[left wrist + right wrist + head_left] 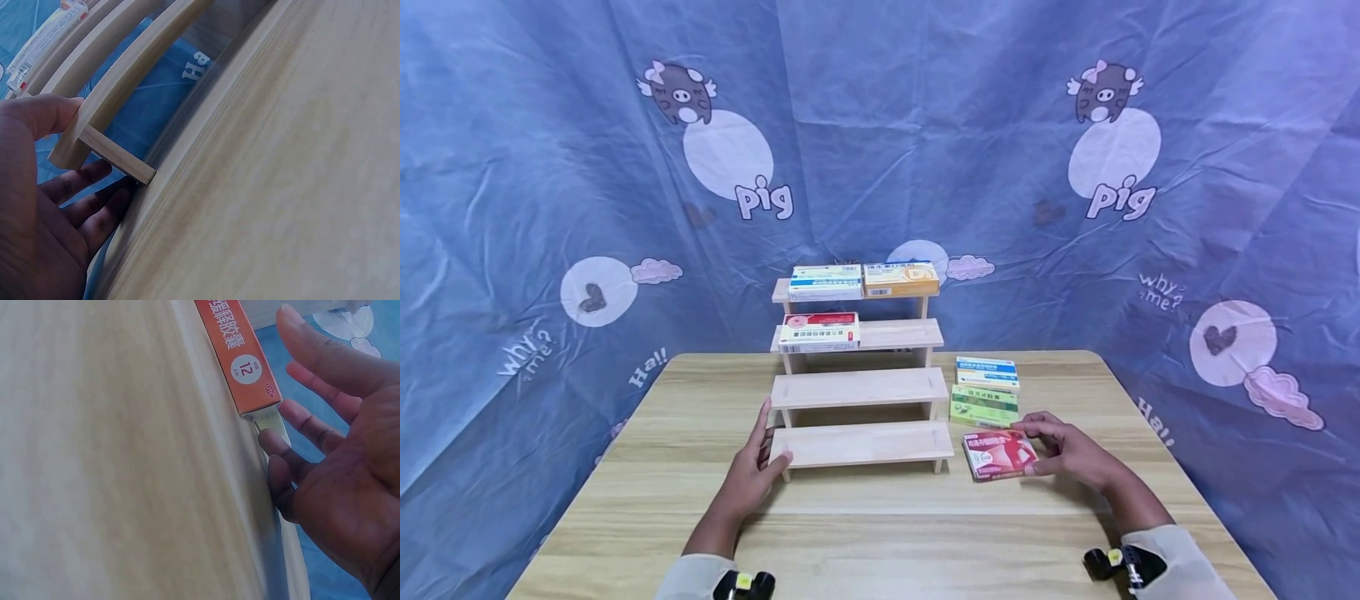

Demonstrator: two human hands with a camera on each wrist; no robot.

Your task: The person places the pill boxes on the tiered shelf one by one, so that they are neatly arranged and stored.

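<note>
Left fingers (777, 467) gripping shelf (861, 444), right fingers (1047, 429) parted at red box (998, 454)

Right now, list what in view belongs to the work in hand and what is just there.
Probably in the work:
wooden rack, gripped by left hand
red box, at right hand
green box
blue-and-white box
three shelved boxes

Probably just there:
pig-print backdrop
black wrist devices
table, as support

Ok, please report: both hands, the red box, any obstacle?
Left fingers gripping rack at lowest step. Right fingers spread at right end of red box. Lying right of rack; green box close behind, not visibly blocking.
</note>
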